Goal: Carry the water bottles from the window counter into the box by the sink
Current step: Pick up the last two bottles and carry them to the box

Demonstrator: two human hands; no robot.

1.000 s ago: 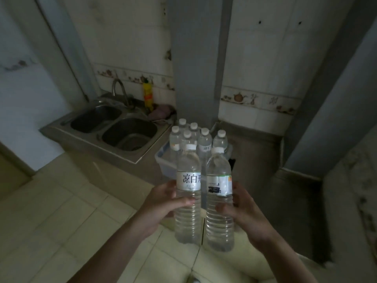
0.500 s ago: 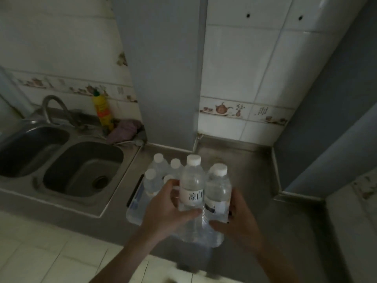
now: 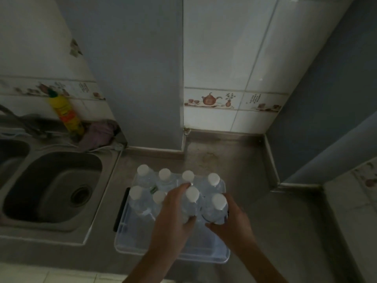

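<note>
A clear plastic box (image 3: 130,245) sits on the steel counter just right of the sink. Several white-capped water bottles (image 3: 142,176) stand upright in its far half. My left hand (image 3: 173,217) grips one clear bottle (image 3: 192,196) inside the box, in the second row. My right hand (image 3: 232,223) grips another bottle (image 3: 219,202) right beside it, at the box's right side. Both held bottles are upright and down among the others. The near half of the box holds nothing.
A double steel sink (image 3: 55,186) lies to the left, with a yellow detergent bottle (image 3: 66,113) and a pink cloth (image 3: 98,133) behind it. A grey pillar (image 3: 138,78) rises behind the box. Bare counter (image 3: 255,180) extends right to a tiled wall corner.
I have stepped up to the counter and now look straight down. Both hands lowered their bottles from chest height into the box, next to the ones standing there.
</note>
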